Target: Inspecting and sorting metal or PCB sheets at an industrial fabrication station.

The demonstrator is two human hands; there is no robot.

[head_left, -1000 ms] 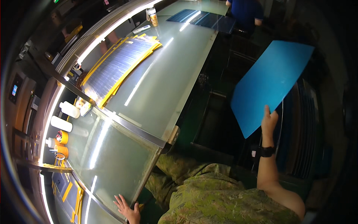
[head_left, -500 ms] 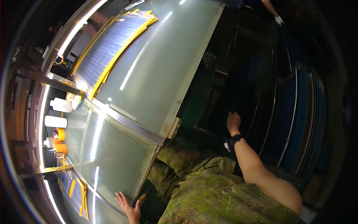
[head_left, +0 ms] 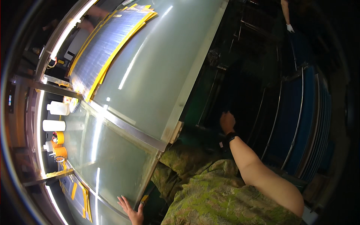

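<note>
My left hand [head_left: 131, 212] lies with its fingers spread on the near edge of a glass-topped table [head_left: 123, 150]. Out over the dark area to the right, my right hand [head_left: 227, 122] is curled closed. Whatever may be in its fingers is lost in the dark. A dark watch [head_left: 231, 136] circles that wrist. A stack of clear sheets with yellow taped borders [head_left: 112, 45] rests on the far part of the glass, away from both hands.
White bottles [head_left: 59, 108], a white roll [head_left: 54, 125] and orange tape rolls [head_left: 60, 152] line the table's left side. More yellow-edged sheets [head_left: 79, 195] lie at lower left. At right stands a rack of upright blue panels [head_left: 296, 127]. Another person's white-gloved hand [head_left: 290, 28] shows at far right.
My right hand has shifted slightly left, still curled. My left hand stays on the glass. The other person's gloved hand appears farther right and lower; the view has turned a little.
</note>
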